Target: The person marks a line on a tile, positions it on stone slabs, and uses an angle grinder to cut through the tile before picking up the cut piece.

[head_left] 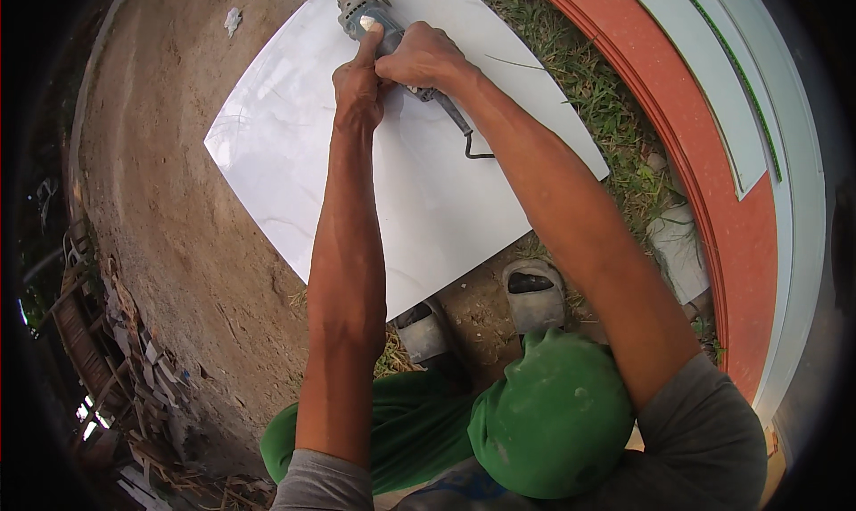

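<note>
Power tool, one, grey, with a metal part at its head; at the top of the frame, left of centre, slanting over the far part of the white slab. Whether its working end touches the surface is hard to judge, that end being small and close to the top edge.

Left hand, bare; fingers curled round the near side of the power tool, one digit stretched forward along the casing.

Right hand, bare; fingers closed over the tool's body from the right, just beside the left hand.

Cord, one, dark; trailing from the tool's rear, upper centre, and bending right over the slab.

White slab, one, glossy, faintly veined; lying flat from top to centre.

Sandals, pair, greyish, worn; lower centre, at the slab's near edge.

Trousers, green, dusty; bottom centre, knees bent.

Surroundings: bare earth, left; grass, upper right; reddish ledge, right; broken scraps, heaped lower left.
</note>
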Demonstrator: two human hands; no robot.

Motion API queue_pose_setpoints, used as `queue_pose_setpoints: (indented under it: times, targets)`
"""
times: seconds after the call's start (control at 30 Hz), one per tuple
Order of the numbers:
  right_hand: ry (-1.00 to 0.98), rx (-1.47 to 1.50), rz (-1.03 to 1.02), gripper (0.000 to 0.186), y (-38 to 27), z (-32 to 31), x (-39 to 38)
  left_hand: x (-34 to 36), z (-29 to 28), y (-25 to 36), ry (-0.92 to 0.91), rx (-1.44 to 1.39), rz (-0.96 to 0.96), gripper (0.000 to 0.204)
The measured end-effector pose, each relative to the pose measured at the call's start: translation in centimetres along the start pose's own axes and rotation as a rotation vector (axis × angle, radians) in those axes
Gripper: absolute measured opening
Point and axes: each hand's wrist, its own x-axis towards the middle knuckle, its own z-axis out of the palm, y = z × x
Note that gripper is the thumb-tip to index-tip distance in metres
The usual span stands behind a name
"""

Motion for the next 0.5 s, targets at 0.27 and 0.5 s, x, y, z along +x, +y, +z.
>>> queue_pose_setpoints:
  times: [0.27,0.5]
  targets:
    - [-0.034,-0.025,0.059,0.038,0.0,-0.4,-0.9,-1.1,0.5,-0.1,0.0,-0.005,0.001,0.054]
    - [-0.029,-0.004,0.052,0.037,0.4,-0.1,-1.7,-1.8,0.3,-0.6,0.022,0.023,0.004,0.058]
